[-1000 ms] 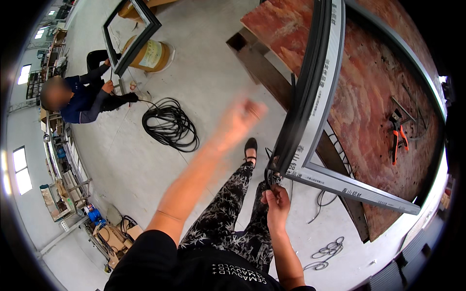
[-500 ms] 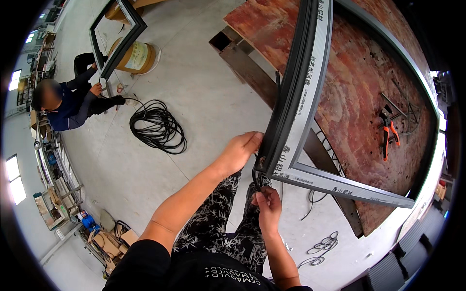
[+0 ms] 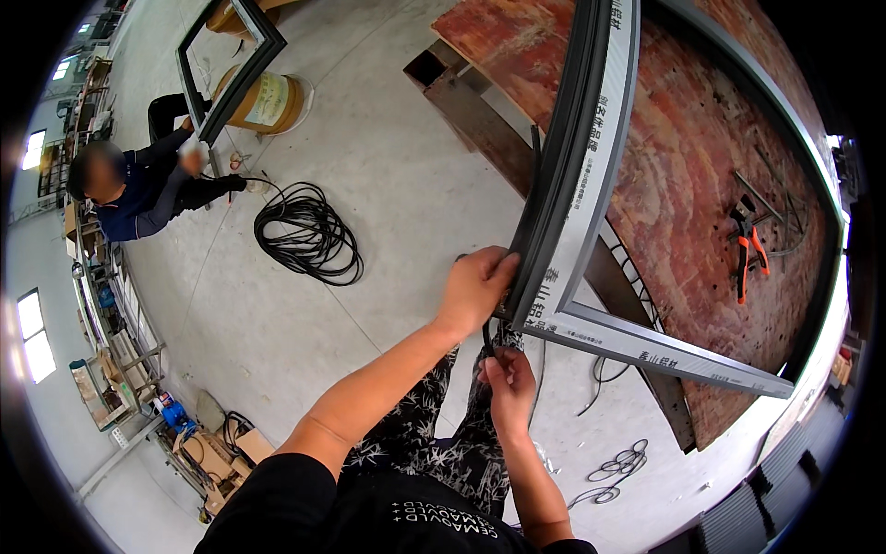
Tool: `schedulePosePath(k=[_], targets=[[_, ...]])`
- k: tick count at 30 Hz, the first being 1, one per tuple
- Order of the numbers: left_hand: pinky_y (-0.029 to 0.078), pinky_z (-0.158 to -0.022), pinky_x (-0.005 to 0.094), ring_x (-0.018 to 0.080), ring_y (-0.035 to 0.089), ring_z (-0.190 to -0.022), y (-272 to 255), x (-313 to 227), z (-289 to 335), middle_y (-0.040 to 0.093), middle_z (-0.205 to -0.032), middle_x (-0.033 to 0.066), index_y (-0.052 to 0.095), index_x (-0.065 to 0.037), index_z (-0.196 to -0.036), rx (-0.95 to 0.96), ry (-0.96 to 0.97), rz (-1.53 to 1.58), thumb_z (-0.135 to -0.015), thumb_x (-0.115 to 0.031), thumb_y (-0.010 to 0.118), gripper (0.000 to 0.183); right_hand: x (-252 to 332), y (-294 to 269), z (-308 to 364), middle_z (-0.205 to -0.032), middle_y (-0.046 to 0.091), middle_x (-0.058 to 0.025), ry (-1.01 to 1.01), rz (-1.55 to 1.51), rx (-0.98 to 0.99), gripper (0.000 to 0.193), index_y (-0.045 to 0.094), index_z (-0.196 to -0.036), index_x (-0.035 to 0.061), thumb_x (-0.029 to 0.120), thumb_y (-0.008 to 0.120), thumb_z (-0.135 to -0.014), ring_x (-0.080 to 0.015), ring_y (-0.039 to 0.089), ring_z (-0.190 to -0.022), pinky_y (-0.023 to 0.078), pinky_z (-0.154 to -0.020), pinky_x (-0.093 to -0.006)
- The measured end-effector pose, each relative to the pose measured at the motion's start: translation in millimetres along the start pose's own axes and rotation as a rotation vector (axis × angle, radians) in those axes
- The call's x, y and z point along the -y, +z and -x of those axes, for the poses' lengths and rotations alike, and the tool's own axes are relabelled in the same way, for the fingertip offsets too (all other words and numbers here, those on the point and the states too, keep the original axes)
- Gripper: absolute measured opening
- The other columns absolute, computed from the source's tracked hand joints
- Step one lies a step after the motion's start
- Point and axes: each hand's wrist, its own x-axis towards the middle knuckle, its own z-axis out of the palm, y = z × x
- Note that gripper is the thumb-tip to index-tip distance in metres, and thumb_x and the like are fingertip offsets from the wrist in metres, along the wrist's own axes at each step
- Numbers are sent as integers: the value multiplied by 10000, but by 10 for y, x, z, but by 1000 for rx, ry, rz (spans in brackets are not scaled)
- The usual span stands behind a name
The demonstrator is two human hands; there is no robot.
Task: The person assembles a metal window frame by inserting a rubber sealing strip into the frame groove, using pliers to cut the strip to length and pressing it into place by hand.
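Note:
A grey metal window frame (image 3: 591,198) with printed protective film lies on the table, its near corner jutting over the edge toward me. Along its left side run black grooves and seals. My left hand (image 3: 475,291) is closed at this side just above the corner, thumb against the edge, pressing a black rubber strip; its fingertips are partly hidden. Below the corner hangs the black rubber strip (image 3: 488,338), pinched between the thumb and fingers of my right hand (image 3: 509,386). Another loose length of strip stands out from the frame's left side farther up.
Orange-handled pliers (image 3: 746,258) and thin rods lie on the reddish table (image 3: 683,185) inside the frame. A coil of black strip (image 3: 309,233) rests on the floor at left. Beyond it, a seated co-worker (image 3: 138,189) holds another frame (image 3: 226,102) near a round drum (image 3: 268,102).
My left hand has moved slightly right and closer onto the frame's edge, its thumb now over the side. My right hand keeps its pinch. The co-worker's hand has shifted upward.

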Motion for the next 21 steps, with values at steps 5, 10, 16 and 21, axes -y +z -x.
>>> schedulePosePath(k=[5,10,16,21], targets=[[470,-679,270,94,542,-717,-135,-4,-12,635,-834,17,633,28,-1077,67,-76,361,-985,-191,555,250,33,-42,3,-852,635,-71,-8,12,14,133,570,-1033,-17,61,613,-934,-119,595,-691,513,-661,-253],[490,-690,294,132,610,-765,-144,-74,121,669,-875,57,627,19,-1010,-31,31,233,-923,-125,608,169,221,3,108,-854,646,-83,160,-118,150,190,553,-1080,-37,79,608,-940,-129,594,-717,493,-681,-253],[485,-630,349,245,608,-683,-96,-173,92,623,-776,113,592,-11,-887,-169,192,-207,-807,-98,686,151,370,104,132,-888,650,-105,193,-155,290,229,549,-1103,-47,117,610,-955,-142,612,-749,517,-704,-275],[479,-601,368,270,595,-646,-70,-247,90,623,-763,119,575,-15,-862,-206,230,-280,-786,-91,698,163,305,98,115,-893,644,-97,172,-85,272,215,548,-1099,-47,98,608,-952,-142,610,-749,515,-697,-272]])
